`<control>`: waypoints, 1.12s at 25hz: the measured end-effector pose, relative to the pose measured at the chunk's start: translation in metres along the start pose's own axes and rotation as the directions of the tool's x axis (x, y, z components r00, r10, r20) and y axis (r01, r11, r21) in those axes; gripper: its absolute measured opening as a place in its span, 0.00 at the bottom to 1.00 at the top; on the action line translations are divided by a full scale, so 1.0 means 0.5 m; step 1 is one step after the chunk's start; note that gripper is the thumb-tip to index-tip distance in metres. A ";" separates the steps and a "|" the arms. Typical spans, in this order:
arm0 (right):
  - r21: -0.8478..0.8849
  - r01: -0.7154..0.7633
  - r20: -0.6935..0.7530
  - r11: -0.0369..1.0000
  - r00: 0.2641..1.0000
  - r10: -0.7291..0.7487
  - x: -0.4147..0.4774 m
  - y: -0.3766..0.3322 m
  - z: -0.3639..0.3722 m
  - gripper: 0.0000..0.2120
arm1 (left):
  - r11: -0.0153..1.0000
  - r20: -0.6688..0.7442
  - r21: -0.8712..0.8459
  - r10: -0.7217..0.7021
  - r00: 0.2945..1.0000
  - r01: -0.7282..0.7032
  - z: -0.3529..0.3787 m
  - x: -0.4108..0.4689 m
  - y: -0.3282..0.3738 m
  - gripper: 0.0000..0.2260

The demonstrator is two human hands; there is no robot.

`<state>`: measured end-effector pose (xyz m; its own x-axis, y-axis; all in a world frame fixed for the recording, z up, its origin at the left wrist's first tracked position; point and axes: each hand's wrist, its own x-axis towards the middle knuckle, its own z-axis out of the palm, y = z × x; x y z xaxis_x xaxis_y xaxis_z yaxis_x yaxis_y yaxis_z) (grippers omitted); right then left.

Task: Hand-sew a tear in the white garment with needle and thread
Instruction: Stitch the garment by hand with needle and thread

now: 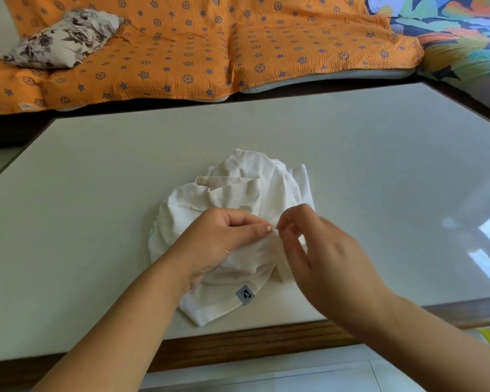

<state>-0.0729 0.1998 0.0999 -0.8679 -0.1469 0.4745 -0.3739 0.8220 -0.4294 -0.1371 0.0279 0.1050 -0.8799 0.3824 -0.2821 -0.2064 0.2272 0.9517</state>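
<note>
Stitching, seemingly. Left hand pinches white garment fold; right hand blurred beside it, grasp unclear. Next: pull thread through gently.

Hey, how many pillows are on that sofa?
1: a floral pillow at the far left, lying on the orange cover. Others may be out of frame.

The head camera looks down and forward, close over the white garment.
</note>
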 end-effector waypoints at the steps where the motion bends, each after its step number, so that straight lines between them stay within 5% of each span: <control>1: -0.053 0.020 0.002 0.998 1.000 -0.020 -0.001 0.003 0.008 0.06 | 1.000 0.007 -0.007 0.006 1.000 -0.006 0.002 -0.001 -0.002 0.12; 6: -0.053 -0.112 0.085 0.992 0.990 0.116 0.014 0.023 0.022 0.05 | 1.000 -0.006 0.010 -0.023 1.000 0.023 -0.002 -0.004 0.005 0.10; 9: -0.062 -0.212 0.147 0.975 0.965 0.219 0.033 0.043 0.005 0.06 | 0.981 -0.020 0.183 -0.052 0.998 0.055 -0.016 -0.007 0.011 0.07; 16: -0.138 -0.195 0.203 0.971 0.954 0.220 0.032 0.051 -0.017 0.07 | 0.959 -0.042 0.265 0.110 0.993 -0.095 -0.016 -0.006 0.005 0.03; 21: -0.070 -0.202 0.155 0.977 0.965 0.210 0.027 0.047 -0.022 0.07 | 0.972 0.022 0.219 0.080 0.997 -0.083 -0.008 -0.010 0.006 0.11; 28: -0.052 -0.176 0.229 0.983 0.956 0.183 0.021 0.055 -0.025 0.10 | 0.982 0.010 0.160 0.097 0.995 -0.098 0.000 -0.005 -0.003 0.02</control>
<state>-0.0882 0.2277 0.1027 -0.9731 -0.1164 0.1989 -0.1984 0.8623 -0.4658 -0.1344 0.0266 0.1045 -0.8915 0.4116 -0.1893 -0.0483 0.3289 0.9431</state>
